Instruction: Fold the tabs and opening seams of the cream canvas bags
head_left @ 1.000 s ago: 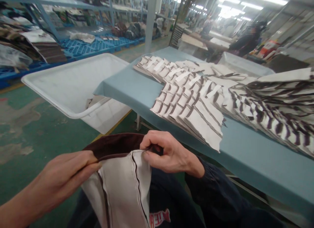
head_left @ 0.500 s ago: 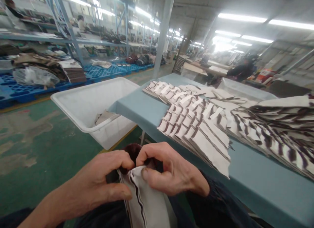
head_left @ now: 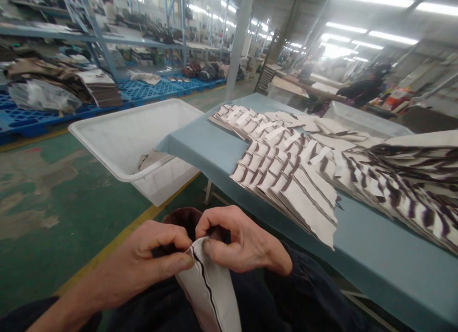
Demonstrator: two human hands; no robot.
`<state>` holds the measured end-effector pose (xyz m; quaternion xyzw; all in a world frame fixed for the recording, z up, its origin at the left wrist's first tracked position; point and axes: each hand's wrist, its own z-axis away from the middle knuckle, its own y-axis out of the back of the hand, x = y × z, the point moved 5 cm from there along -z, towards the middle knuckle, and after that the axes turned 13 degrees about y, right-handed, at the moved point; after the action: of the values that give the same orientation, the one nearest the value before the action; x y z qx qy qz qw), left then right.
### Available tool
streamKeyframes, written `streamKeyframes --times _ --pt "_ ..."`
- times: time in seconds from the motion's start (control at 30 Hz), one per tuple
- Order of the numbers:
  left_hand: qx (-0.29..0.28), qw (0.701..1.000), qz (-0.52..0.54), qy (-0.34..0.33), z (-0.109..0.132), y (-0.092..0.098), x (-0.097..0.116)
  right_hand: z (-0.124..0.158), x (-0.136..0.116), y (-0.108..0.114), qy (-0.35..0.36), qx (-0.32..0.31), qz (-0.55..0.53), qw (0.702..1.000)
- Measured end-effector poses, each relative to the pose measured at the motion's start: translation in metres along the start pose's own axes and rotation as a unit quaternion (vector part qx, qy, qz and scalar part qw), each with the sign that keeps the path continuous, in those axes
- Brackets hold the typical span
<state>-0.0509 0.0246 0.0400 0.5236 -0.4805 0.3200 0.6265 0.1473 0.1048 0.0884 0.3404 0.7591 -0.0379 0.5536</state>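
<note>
- left grip: thumb and fingertips closed in a pinch on the upper edge of the cloth piece, with a gap showing between thumb and forefinger behind the tips
- right grip: just beside the left one, forefinger curled and thumb pressed flat, pinching the same edge on the other side of the dark seam
- the cloth piece hangs from both pinches on the near side of the counter, apart from it, its lower end running out of view
- it looks light and soft, likely to fold and sag wherever it is not held; the seam is probably a little stiffer than the plain cream panels, and slipping or breaking seem small worries
- the best hold is likely at the top edge, one pinch either side of the seam, close enough to keep that stretch taut
- brown fabric shows behind the fingers, towards the counter; i cannot tell whether it is the reverse of the same piece
- on the counter, overlapping cloth pieces lie in long rows
- left of the counter, by its corner, stands a white bin with pale material inside
</note>
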Motion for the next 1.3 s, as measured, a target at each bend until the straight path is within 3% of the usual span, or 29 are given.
streamKeyframes --times 0.17,0.27,0.47,0.6,0.83,0.97,1.13,1.3 --pt "-0.074 0.997 -0.015 0.026 0.000 0.004 0.017 0.002 0.005 -0.005 -0.012 -0.053 -0.009 0.999" --pt "-0.090 0.996 -0.020 0.018 0.002 0.002 0.018 0.006 0.011 -0.010 -0.026 -0.069 0.011 0.997" --pt "-0.020 0.998 -0.053 -0.020 0.009 -0.003 0.011 0.011 0.035 -0.019 -0.072 -0.068 -0.113 0.989" --pt "-0.019 0.999 -0.042 -0.007 0.010 -0.006 0.010 0.013 0.049 -0.025 -0.079 -0.086 -0.188 0.975" --pt "0.003 1.000 -0.011 -0.003 0.010 -0.009 0.014 0.016 0.044 -0.028 -0.055 -0.050 -0.236 0.969" --pt "0.009 1.000 -0.014 0.007 0.007 -0.009 0.021 0.016 0.032 -0.024 -0.062 -0.042 -0.198 0.977" --pt "0.038 0.997 -0.052 0.048 0.007 -0.010 0.038 0.017 0.011 -0.015 -0.071 -0.011 -0.039 0.997" --pt "0.075 0.993 -0.068 0.054 0.006 -0.009 0.045 0.018 0.000 -0.016 -0.051 0.014 0.065 0.997"
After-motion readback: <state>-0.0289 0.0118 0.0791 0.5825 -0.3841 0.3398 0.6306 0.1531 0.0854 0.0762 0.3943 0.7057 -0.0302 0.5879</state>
